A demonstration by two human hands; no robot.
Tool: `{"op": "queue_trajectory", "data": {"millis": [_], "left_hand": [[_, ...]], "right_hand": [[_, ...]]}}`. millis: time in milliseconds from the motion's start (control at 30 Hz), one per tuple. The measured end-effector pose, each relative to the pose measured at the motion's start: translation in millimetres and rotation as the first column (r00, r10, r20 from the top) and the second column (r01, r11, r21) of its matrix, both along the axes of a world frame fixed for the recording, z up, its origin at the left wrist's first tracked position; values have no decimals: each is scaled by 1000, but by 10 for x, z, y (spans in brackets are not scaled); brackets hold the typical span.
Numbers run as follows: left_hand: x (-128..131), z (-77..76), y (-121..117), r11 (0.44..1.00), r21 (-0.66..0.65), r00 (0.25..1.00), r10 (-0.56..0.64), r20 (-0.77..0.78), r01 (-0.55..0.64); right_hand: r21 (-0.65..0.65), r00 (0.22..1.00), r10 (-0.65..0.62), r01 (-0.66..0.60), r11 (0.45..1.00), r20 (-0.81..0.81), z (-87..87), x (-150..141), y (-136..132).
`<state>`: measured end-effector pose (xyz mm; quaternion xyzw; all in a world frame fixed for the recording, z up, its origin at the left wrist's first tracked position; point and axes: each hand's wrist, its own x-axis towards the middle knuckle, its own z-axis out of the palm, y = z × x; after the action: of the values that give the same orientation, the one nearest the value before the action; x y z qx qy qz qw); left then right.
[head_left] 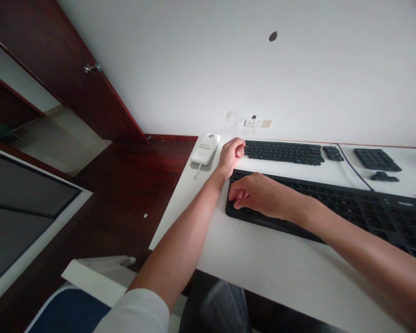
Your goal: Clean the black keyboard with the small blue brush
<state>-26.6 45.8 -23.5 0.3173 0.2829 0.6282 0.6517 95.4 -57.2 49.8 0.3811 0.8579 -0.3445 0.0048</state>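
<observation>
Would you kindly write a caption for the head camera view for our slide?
Right hand over a black keyboard, left hand beside rows of black keys on a white table.

A room, possibly a home or small office

White rectangular desk [273, 259] against a plain white wall [180, 69]; dark red wooden door [72, 60], glossy reddish-brown floor [138, 180].

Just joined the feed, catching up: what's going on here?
A person works at a white desk. Their left hand is curled at the left end of what look like loose black keycaps, grouped behind a keyboard. Their right hand is at that keyboard's left end; whether either holds a keycap is hidden.
</observation>
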Motion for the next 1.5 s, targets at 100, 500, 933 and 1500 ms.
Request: {"op": "queue_trajectory", "data": {"millis": [100, 500, 933, 1500], "left_hand": [[-3, -21, 11, 999, 32, 1000, 0, -15, 1], [-8, -62, 44, 997, 77, 992, 15, -129, -5], [-9, -72, 33, 998, 59, 995, 27, -97, -21], [-4, -53, 2, 995, 85, 989, 62, -136, -51]], "right_hand": [[94, 1000, -2, 0, 996, 25, -42, -21, -81], [452, 985, -10, -70, 889, 171, -7, -125, -427], [397, 990, 2, -58, 916, 142, -23, -108, -341], [416, 984, 6, -80, 906, 176, 9, -143, -373]]}}
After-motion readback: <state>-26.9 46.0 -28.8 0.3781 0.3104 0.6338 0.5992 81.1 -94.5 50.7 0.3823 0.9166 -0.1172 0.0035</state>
